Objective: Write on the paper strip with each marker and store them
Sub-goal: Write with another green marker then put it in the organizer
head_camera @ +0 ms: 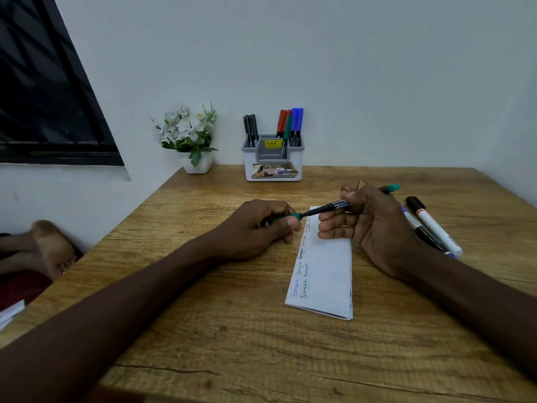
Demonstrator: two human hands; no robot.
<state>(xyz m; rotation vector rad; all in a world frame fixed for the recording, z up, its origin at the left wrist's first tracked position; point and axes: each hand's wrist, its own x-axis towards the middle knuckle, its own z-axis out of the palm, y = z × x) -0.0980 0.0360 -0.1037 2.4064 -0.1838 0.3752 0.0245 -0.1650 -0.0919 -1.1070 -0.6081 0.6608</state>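
A folded white paper strip (325,271) lies on the wooden table (232,330), with several handwritten words along its left edge in blue, black and green. Above its far end I hold a green marker (337,205) level. My right hand (366,225) grips its black barrel; the green end sticks out behind the hand. My left hand (261,228) pinches the green cap (286,217) at the marker's other end. The cap touches the barrel. A white and grey holder (273,161) stands by the wall with several black, red, green and blue markers.
Two loose markers (433,228) lie on the table right of my right hand, one white-bodied with a black cap, one dark. A white pot of white flowers (189,138) stands left of the holder. A dark window fills the upper left. A bare foot shows at the left edge.
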